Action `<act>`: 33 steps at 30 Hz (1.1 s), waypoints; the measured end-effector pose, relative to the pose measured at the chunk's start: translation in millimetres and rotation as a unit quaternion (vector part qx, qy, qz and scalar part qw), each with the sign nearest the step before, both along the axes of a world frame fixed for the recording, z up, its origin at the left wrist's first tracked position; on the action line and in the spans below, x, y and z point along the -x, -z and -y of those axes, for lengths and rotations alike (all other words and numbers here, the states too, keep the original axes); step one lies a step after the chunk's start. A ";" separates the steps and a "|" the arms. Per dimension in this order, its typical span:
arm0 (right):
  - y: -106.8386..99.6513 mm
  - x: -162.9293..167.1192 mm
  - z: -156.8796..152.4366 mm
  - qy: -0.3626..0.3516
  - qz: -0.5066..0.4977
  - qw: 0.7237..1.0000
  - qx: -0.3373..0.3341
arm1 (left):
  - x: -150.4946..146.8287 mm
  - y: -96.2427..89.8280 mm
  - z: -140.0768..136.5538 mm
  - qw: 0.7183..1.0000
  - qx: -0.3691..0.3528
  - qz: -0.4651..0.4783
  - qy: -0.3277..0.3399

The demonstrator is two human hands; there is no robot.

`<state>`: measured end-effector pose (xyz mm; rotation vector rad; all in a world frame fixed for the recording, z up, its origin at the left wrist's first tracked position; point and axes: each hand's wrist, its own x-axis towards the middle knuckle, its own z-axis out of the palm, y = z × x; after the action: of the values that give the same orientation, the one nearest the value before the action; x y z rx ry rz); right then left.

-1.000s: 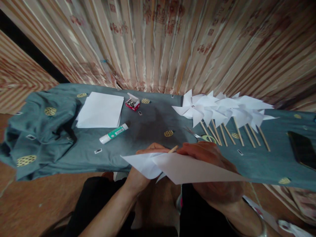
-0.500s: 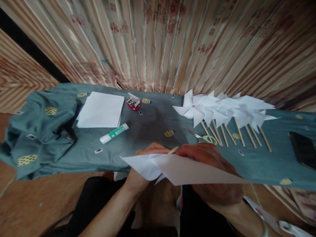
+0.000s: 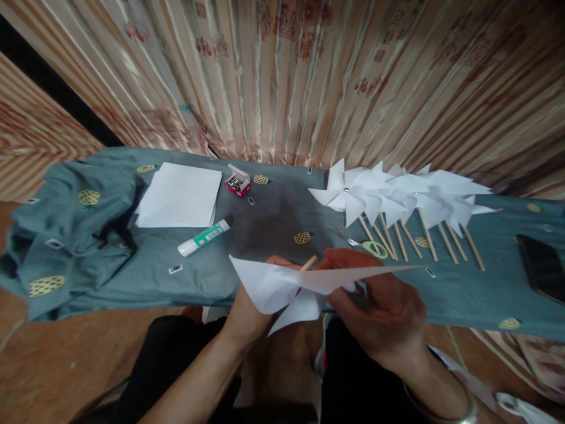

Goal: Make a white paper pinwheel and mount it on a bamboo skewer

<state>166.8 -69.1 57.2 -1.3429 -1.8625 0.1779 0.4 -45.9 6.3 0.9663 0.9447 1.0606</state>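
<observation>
Holding a white folded-paper pinwheel [image 3: 291, 285] just above the desk's near edge, the left hand [image 3: 251, 312] grips it and its thin wooden stick [image 3: 308, 263] while the right hand [image 3: 384, 312] pinches one blade. Paper this light and floppy creases easily; the stiff stick seems the safer hold. Teal patterned cloth [image 3: 110, 259] covers the desk; striped curtains [image 3: 282, 76] hang behind.
</observation>
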 end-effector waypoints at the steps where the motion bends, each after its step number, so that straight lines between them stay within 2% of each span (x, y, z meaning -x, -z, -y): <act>1: 0.1 -0.7 -0.2 -0.012 0.008 1.000 -0.001 | 1.1 0.8 -0.8 1.000 -0.011 -0.003 0.005; 6: 2.0 -3.2 -2.1 -0.080 0.027 0.996 -0.025 | 4.2 -0.9 -5.1 1.000 0.013 -0.026 0.003; 13: 2.5 -1.4 -2.5 -0.098 0.013 0.994 -0.052 | 0.0 -5.4 -4.5 0.992 0.111 0.052 -0.019; 20: 4.4 1.3 -3.6 -0.100 0.002 0.993 -0.068 | 0.5 -17.9 -5.6 0.978 0.175 0.111 -0.040; 26: 6.6 1.9 -7.6 -0.084 -0.010 0.991 -0.107 | -2.0 -26.0 -3.5 0.972 0.187 0.139 0.006; 33: 3.5 2.3 -10.4 -0.072 -0.016 0.989 -0.129 | -3.3 -32.4 0.2 0.967 0.185 0.169 -0.041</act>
<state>164.5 -58.7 53.8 -1.0254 -1.8827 0.0297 3.7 -46.1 38.8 0.4239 0.8636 1.0305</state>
